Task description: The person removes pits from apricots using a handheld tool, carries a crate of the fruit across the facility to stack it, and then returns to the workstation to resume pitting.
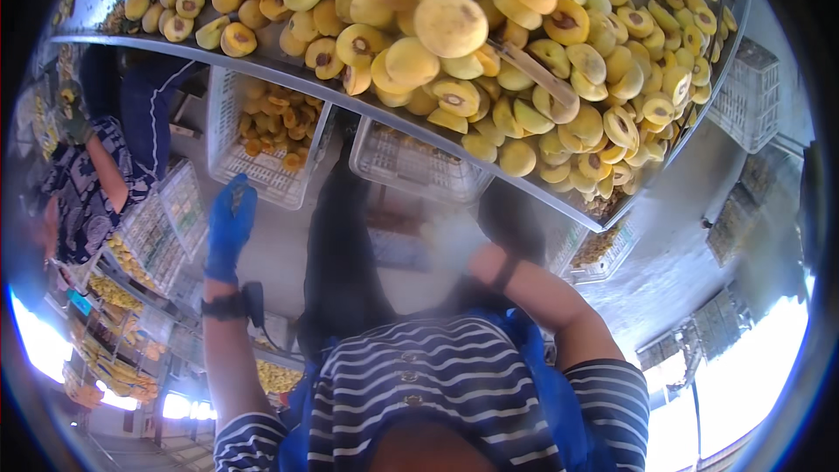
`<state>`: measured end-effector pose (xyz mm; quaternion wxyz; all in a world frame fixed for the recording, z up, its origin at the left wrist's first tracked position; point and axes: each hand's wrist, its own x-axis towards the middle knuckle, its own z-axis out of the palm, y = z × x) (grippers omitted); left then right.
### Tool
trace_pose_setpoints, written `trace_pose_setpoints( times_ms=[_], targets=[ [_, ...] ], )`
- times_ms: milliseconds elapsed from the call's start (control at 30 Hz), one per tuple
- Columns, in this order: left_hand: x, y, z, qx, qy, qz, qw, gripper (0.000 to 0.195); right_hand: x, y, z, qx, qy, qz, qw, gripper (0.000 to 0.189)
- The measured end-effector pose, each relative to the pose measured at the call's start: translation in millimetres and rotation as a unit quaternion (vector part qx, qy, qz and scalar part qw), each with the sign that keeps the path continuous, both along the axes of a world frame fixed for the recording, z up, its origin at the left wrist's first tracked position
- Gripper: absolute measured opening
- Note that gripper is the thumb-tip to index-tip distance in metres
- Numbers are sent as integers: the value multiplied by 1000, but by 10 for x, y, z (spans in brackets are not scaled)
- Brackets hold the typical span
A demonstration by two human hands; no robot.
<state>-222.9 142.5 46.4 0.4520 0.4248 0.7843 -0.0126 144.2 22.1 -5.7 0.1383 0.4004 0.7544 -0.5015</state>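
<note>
My left hand (231, 229), in a blue glove, is beside the near left corner of a white plastic crate (254, 185); its fingers look curled, and whether they hold anything is unclear. My right hand (453, 236), in a pale glove, is a blur over my lap, below the metal tray's edge (393, 113); its fingers cannot be made out. Yellow stone fruit (411, 62), apricots or peaches, many halved with pits or pit hollows showing, fill the tray. A larger-looking, rounded fruit (451, 23) lies on top. Beside it a wooden-handled tool (541, 82) lies among the halves, its tip hidden.
Fruit pieces (278, 118) lie in the left crate under the tray. A second crate (416, 164) stands beside it, and another with brownish bits (600, 252) at right. A co-worker (92, 190) with a gloved hand sits at far left, near stacked crates (160, 229).
</note>
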Motion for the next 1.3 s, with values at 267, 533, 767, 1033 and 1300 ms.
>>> trace_pose_setpoints(
  times_ms=[267, 533, 767, 1033, 1300],
  targets=[
    [1759, 275, 408, -67, -298, -119, 945, 28, -132, -694, -691, -237, -19, 19, 971, 22],
    [2080, -327, -1177, -164, -355, -285, 875, 35, -988, -1854, -2051, -145, -83, -57, 984, 43],
    [1790, -209, -1463, -199, -294, -369, 859, 32, -1491, -3103, -2725, -250, -71, -580, 772, 37],
    [2137, -52, -1475, -143, -405, -296, 853, 29, -1058, -2920, -2575, -285, -89, -493, 817, 35],
    [2022, 5, -926, 2, -207, -555, 806, 36, -713, -2506, -2727, -208, -63, -389, 895, 33]
  ],
)
